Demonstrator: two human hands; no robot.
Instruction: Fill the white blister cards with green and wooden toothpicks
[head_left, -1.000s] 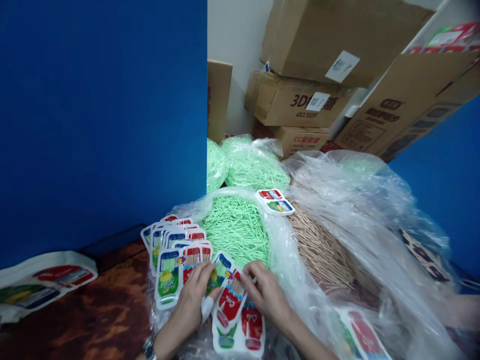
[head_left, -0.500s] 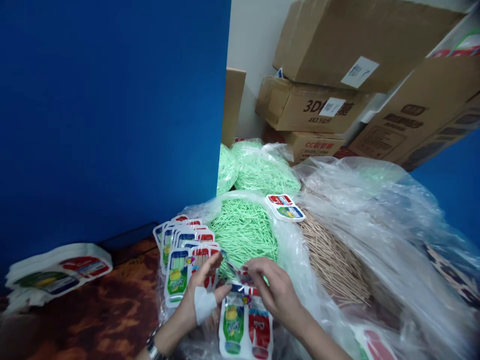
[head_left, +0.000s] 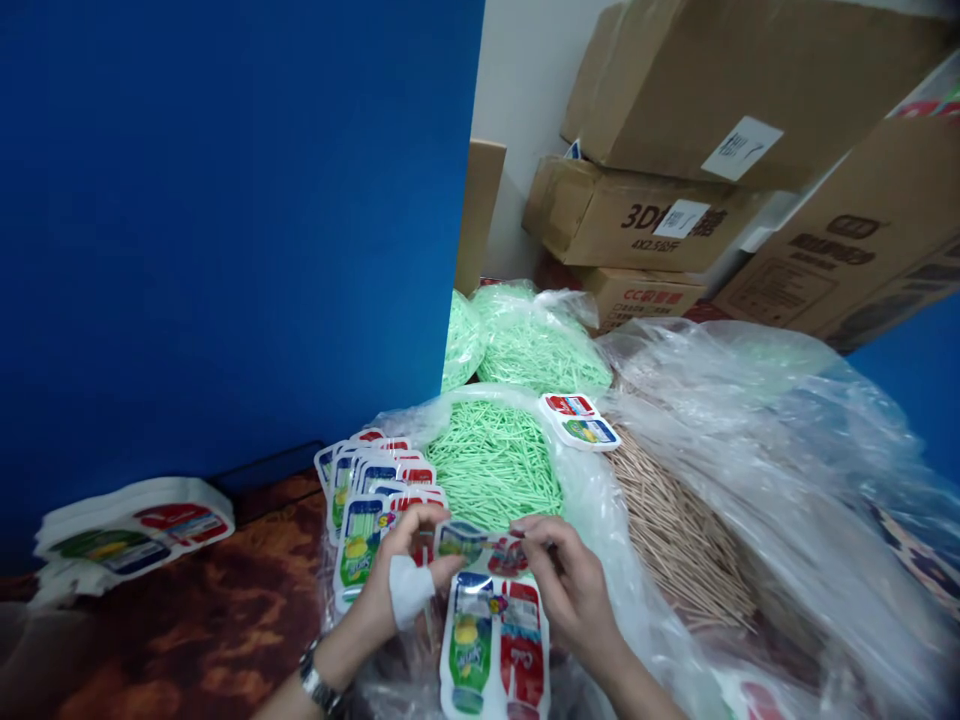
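Observation:
A printed plastic pouch (head_left: 481, 549), green on one side and red on the other, is stretched between my two hands and seen at a slant. My left hand (head_left: 401, 575), with a white patch at the thumb base and a metal watch at the wrist, pinches its left end. At the other end, the fingers of my right hand (head_left: 562, 575) are closed on its edge. Just below lies another pouch (head_left: 495, 645) with a green Sprite-style bottle and a red cola-style bottle. Beyond the hands, green sticks (head_left: 491, 465) fill an open clear bag.
Overlapping pouches (head_left: 356, 545) with sticks inside lie left of my hands. Thin brown sticks (head_left: 679, 530) are at right under clear plastic (head_left: 765, 420). A pouch stack (head_left: 139, 530) sits far left by a blue panel (head_left: 225, 240). Cardboard boxes (head_left: 645, 210) are stacked behind.
The held pouch has turned from a narrow edge to a wider, flatter view between my hands. My right hand has shifted slightly right. The whole view has drifted a little.

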